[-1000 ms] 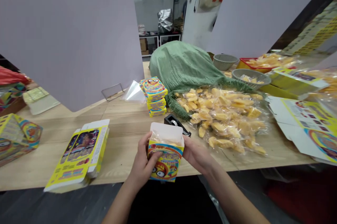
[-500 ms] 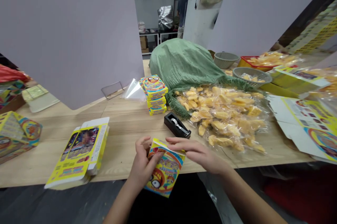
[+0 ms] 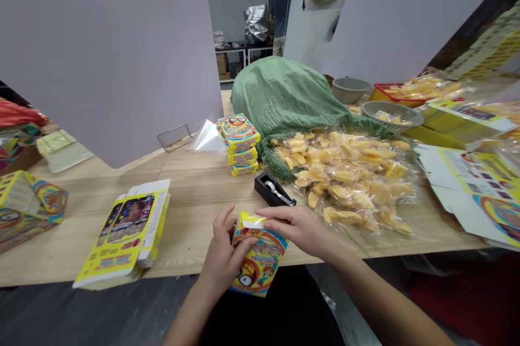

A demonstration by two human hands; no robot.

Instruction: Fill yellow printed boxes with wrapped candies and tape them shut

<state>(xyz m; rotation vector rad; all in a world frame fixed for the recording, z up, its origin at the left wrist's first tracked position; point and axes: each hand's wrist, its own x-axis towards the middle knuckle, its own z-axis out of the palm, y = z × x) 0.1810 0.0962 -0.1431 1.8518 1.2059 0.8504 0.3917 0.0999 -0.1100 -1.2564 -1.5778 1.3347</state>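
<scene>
A small yellow cardboard box with a cartoon face stands tilted at the front edge of the table. My left hand grips its left side, thumb across the printed front. At the top end, my right hand has its fingers over the edge and its thumb at the front, closed on the box's upper right part. A pale strip of the top flap shows between the hands. Just beyond them sits a black tape dispenser. Behind that is a stack of similar small boxes.
Clear-wrapped yellow pieces spill from a green woven sack. Flat cartons lie at left, and an opened printed carton at right. Grey baskets stand farther back. A person stands in the background.
Both hands and the box have shifted slightly up and right. My right thumb has come down onto the box's front near the top edge, where its fingers were stretched out before.
</scene>
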